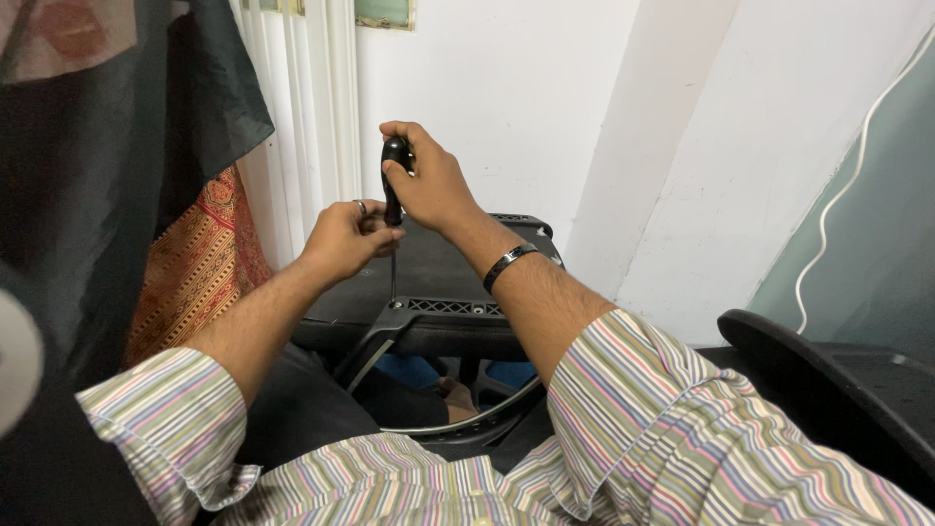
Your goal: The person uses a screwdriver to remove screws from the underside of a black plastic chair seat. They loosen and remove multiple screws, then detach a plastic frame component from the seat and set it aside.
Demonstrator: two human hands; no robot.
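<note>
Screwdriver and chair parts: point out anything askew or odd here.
The black chair base lies overturned, its underside bracket facing up. The right hand holds the screwdriver upright on it; the left hand steadies the shaft. No damage shows.

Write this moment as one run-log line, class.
right hand: grips black-handled screwdriver upright | left hand: steadies shaft | tip: on black plastic chair base
</note>
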